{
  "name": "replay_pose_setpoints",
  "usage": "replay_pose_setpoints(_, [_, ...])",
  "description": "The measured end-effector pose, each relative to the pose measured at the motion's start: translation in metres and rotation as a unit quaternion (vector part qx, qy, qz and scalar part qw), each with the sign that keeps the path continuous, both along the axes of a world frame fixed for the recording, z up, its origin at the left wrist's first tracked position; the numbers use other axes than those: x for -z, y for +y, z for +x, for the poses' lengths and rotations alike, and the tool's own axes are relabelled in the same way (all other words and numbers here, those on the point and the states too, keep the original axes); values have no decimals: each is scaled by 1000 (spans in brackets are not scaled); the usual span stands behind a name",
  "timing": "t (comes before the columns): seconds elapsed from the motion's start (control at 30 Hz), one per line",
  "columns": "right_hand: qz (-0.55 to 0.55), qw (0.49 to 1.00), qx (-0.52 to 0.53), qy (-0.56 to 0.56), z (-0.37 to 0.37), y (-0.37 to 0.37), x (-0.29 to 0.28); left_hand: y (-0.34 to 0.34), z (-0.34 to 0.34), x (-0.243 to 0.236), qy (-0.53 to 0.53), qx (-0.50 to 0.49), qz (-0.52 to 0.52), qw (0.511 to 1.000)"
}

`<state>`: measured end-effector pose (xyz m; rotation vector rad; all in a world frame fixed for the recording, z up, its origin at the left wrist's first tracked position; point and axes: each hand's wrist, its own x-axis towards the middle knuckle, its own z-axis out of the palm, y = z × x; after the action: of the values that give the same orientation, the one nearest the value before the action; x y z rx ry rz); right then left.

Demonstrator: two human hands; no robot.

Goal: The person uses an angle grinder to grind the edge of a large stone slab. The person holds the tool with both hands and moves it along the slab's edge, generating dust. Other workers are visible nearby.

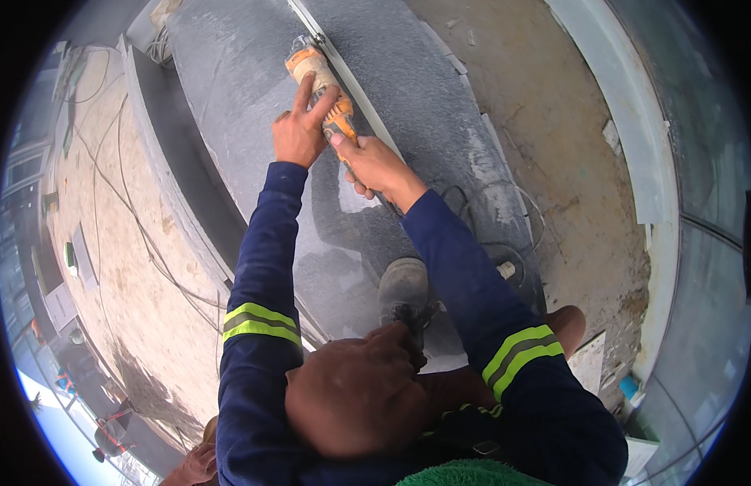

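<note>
A dusty orange angle grinder [340, 113] lies along a pale metal rail [361, 101] on a dark grey stone slab [254, 89]. Its head [304, 49] points away from me, close beside the rail; I cannot make out the disc's contact with the slab. My left hand [301, 134] grips the middle of the body from the left, fingers laid over the top. Around the rear handle my right hand [379, 168] is closed. A dark cord [456, 194] runs from the handle end toward the lower right.
My boot [404, 283] stands on the slab. Left lies a dark channel [189, 138], then dusty floor [140, 235] crossed by cables [153, 251]. Bare concrete [545, 121] and a pale curb [626, 89] border the right. Another person's hand [199, 463] shows at lower left.
</note>
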<state>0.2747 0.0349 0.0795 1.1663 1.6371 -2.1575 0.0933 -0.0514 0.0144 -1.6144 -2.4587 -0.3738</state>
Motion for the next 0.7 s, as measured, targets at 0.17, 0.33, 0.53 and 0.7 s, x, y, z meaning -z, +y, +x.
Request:
replay_pose_setpoints(0.17, [-4, 1000, -3, -1, 4, 1, 2, 1, 4, -2, 1, 1, 5, 1000])
replay_pose_setpoints(0.33, [-4, 1000, -5, -6, 10, -2, 2, -2, 10, -5, 3, 15, 24, 1000])
replay_pose_setpoints(0.53, [4, 1000, 2, -1, 7, -4, 1, -3, 6, -4, 8, 14, 17, 1000])
replay_pose_setpoints(0.7, [-5, 1000, 7, 11, -9, 5, 9, 7, -11, 5, 19, 7, 6, 1000])
